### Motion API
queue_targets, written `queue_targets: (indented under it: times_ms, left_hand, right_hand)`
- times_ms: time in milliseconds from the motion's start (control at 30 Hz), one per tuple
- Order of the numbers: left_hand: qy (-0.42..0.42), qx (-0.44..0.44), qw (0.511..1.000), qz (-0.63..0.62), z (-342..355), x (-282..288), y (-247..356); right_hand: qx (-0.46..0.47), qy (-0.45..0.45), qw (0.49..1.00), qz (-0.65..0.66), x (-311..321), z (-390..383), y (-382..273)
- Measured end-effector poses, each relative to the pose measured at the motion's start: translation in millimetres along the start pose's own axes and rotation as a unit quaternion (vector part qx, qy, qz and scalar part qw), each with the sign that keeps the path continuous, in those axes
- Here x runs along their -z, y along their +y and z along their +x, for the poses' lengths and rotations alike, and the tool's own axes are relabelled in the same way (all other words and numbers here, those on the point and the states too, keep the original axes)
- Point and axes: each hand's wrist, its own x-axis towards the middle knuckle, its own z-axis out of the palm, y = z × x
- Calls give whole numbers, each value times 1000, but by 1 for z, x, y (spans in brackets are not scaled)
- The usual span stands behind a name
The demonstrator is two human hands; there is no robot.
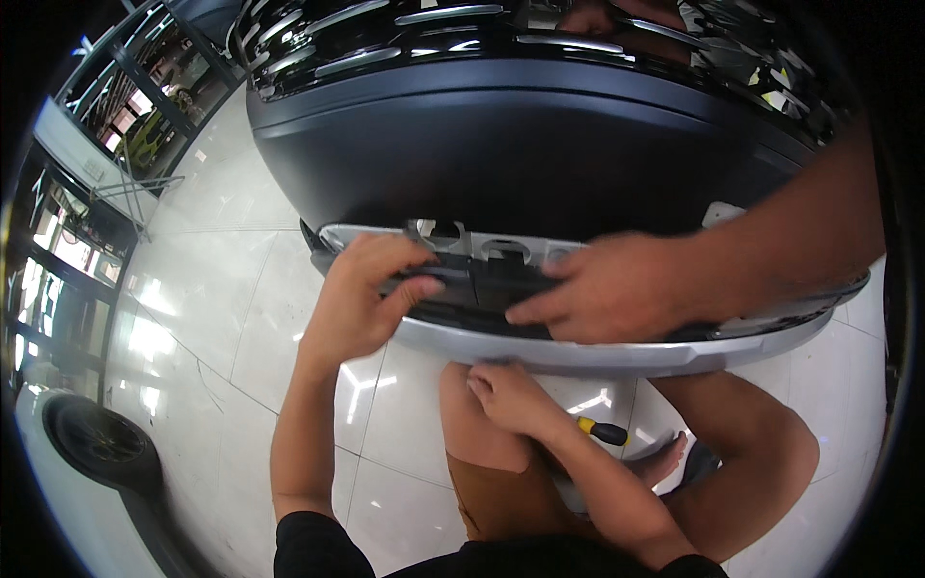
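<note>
A dark car bumper (501, 144) with a silver lower trim (462, 345) fills the area before me. My left hand (361, 289) is at the left part of its lower opening, thumb and fingers closed on the end of a black plastic panel (467, 282). Below the silver trim, my right hand (511, 397) is curled by my knee. Its fingertips are pinched together, and what they hold, if anything, is too small to make out. From the right, a co-worker's hand (617, 289), blurred, reaches to the same black panel.
A screwdriver (605, 432) with a yellow and black handle lies on the tiled floor (222, 318) between my legs. Chrome-accented grille pieces (453, 14) sit above the bumper. A white car (72, 491) stands at lower left, and a thin metal stand (140, 193) at far left.
</note>
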Motion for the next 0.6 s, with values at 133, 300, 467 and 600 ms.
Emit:
queue_targets:
  times_ms: [133,300,467,600]
  left_hand:
    - [-15,-26,1000,1,-1,-1,24]
    - [36,-46,998,5,-14,-17,34]
    - [90,-93,991,17,-36,-21,24]
    - [49,-66,997,-7,-23,-19,32]
  right_hand:
    - [-57,-179,977,-103,-17,-14,34]
    - [60,-380,876,-291,48,-3,-2]
    - [530,-329,411,-665,218,16,-128]
    - [621,-201,180,-736,234,8,-139]
